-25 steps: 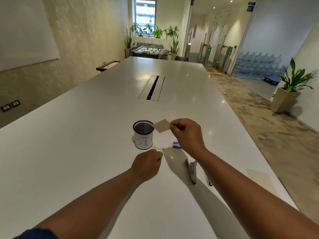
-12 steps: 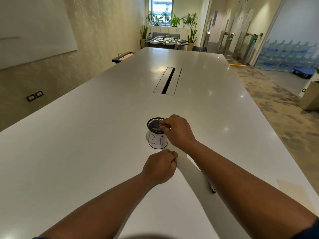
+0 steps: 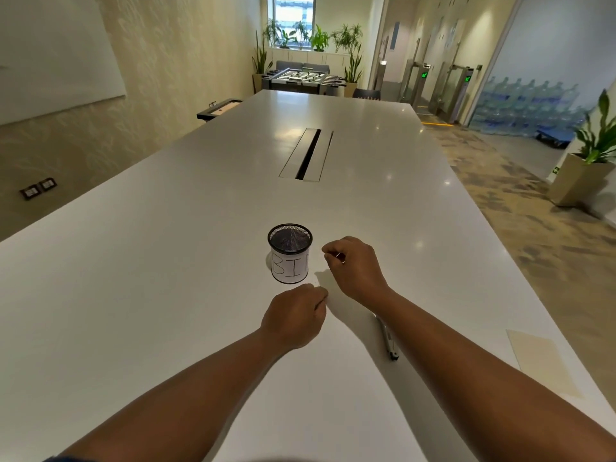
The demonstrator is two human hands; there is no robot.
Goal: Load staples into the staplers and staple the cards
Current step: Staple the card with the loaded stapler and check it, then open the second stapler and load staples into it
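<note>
A long white table [image 3: 166, 295] is seen from the head view, with both forearms extended over it. A black mesh cup [image 3: 289, 253], wrapped in a white paper label hand-lettered "BI", is stood upright near the middle of the near end. The right hand [image 3: 353, 268] is held just to the right of the cup, apart from it, with the fingers curled inward; a small pale glint is noted between thumb and fingers, but it cannot be told whether anything is pinched there. The left hand [image 3: 293, 316] is clenched, knuckles up, just in front of the cup, and nothing is seen in it. One stapler [image 3: 388, 340] is found lying flat on the table, partly hidden beneath the right forearm. A cream card [image 3: 541, 365] is laid flat near the table's right edge, well apart from both hands.
</note>
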